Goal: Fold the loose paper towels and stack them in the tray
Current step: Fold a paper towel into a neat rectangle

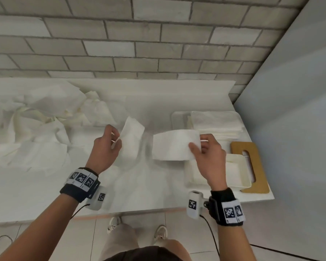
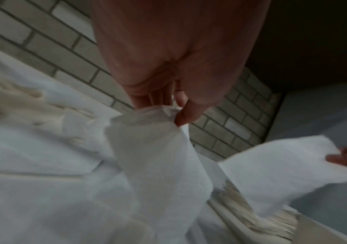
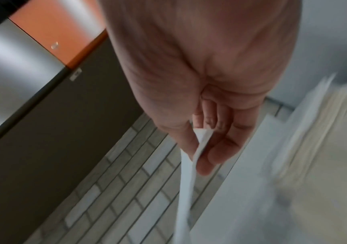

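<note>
My left hand [image 1: 115, 139] pinches the top edge of a loose white paper towel [image 1: 131, 146] that hangs down to the counter; the left wrist view shows the thumb and fingertips of that hand [image 2: 173, 112] closed on the towel [image 2: 158, 156]. My right hand [image 1: 199, 145] pinches one end of a folded towel [image 1: 173, 145], held level above the counter. In the right wrist view this hand [image 3: 197, 156] grips the folded towel [image 3: 187, 189] edge-on. The white tray [image 1: 174, 117] at the back right holds a stack of folded towels [image 1: 215, 123].
A heap of crumpled loose towels [image 1: 36, 125] covers the counter's left half. A cream box [image 1: 235, 170] lies on a wooden lid [image 1: 256, 157] near the right front corner. A brick wall stands behind, a grey panel at the right.
</note>
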`<state>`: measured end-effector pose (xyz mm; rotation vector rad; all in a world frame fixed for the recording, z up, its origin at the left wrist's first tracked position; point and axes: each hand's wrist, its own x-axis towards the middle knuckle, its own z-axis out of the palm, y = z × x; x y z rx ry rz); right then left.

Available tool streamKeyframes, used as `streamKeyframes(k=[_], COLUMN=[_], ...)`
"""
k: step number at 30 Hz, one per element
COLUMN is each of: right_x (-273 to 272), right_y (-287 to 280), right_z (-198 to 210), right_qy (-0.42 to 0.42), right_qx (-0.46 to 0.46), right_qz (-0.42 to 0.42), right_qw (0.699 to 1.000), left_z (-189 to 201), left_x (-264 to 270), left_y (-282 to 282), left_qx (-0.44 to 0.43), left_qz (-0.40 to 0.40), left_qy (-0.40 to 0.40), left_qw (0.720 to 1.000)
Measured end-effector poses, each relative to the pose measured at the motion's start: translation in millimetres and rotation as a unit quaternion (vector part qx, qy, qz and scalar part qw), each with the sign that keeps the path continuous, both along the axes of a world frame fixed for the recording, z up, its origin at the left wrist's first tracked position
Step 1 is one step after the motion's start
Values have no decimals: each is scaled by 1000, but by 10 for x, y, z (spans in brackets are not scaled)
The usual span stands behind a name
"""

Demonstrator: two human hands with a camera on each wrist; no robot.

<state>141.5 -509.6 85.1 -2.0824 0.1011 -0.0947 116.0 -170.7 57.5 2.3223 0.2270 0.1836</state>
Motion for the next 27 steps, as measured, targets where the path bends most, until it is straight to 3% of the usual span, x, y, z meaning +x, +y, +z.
streamKeyframes(k=[7, 11, 15, 17, 19, 21, 22, 24, 27], right_x=[-269, -341, -370, -397, -435, -450, -425, -330, -214], right_y=[-1172, -1337, -1348, -1351, -1245, -1104, -1057, -1036, -1144], right_z=[-452, -642, -548, -379, -75, 223, 300, 299, 102], right_qy=[82, 66, 77, 16, -39, -35, -16, 7, -8], right_qx=[-123, -194, -240, -198, -55, 81, 105, 97, 26], right_qz=[-96, -86, -49, -49, -38, 22, 44, 51, -23], right_qw=[984, 975, 966, 979, 997, 996, 993, 994, 999], left_z=[240, 342, 446, 511, 577, 638, 658, 669, 554], left_x=[144, 265, 325, 326, 318, 308, 312, 347, 454], left_y=[-834, -1280, -1601, -1719, -1822, -1945, -2010, -2115, -2116], left_qx=[-14, -25, -30, -37, -49, -66, -71, -75, -53], left_qz=[-148, -165, -196, -220, -252, -294, -313, -333, -316], left_qy=[-42, -48, -39, -40, -42, -43, -46, -46, 1], left_qw=[988, 985, 979, 974, 966, 953, 946, 939, 947])
